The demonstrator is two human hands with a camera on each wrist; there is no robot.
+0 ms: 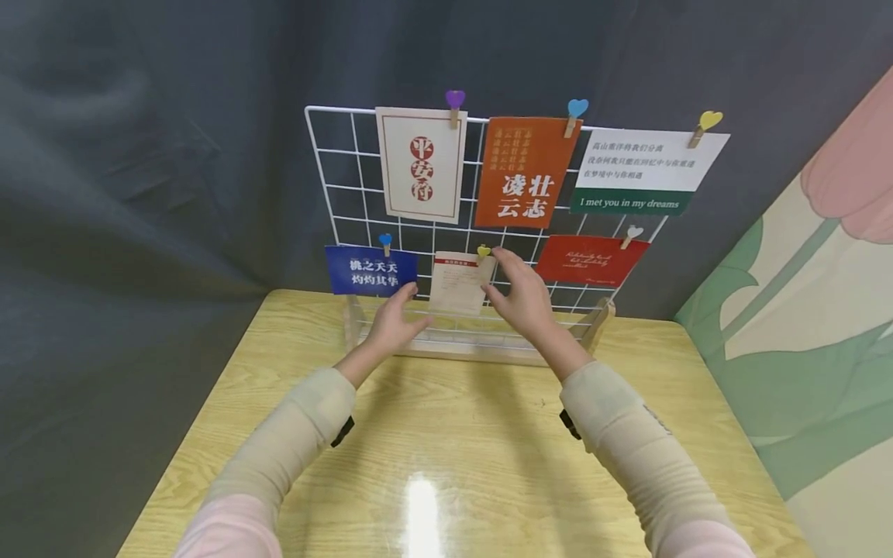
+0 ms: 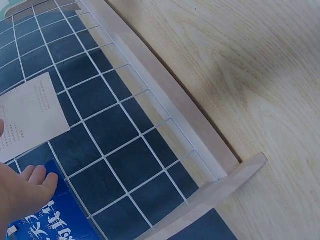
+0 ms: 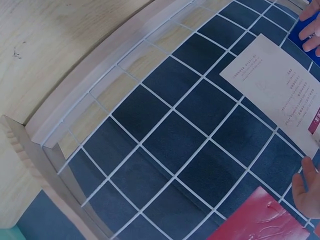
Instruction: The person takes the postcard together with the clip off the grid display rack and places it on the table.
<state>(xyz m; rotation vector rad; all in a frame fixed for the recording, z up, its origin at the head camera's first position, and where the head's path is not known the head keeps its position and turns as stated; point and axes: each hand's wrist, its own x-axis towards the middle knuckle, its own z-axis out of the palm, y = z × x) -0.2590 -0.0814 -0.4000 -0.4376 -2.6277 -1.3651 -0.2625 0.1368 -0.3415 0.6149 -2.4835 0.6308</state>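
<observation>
A white wire grid (image 1: 359,186) stands upright with cards clipped to it. On its lower row hangs a cream card (image 1: 456,287) with a red band, under a yellow-green heart clothespin (image 1: 484,252). My right hand (image 1: 523,298) is at that card's right edge, index fingertip beside the clothespin, thumb lower and spread apart. My left hand (image 1: 393,322) is by the lower right corner of a blue card (image 1: 370,271), its fingers loosely extended and holding nothing. In the left wrist view, the left fingers overlap the blue card's edge; whether they touch it I cannot tell.
Above hang a white card (image 1: 422,167), an orange card (image 1: 523,174) and a white-and-green card (image 1: 638,170), each with a heart clothespin. A red card (image 1: 593,260) hangs at lower right. A wooden base (image 1: 474,354) holds the grid on the wood-grain table (image 1: 474,434).
</observation>
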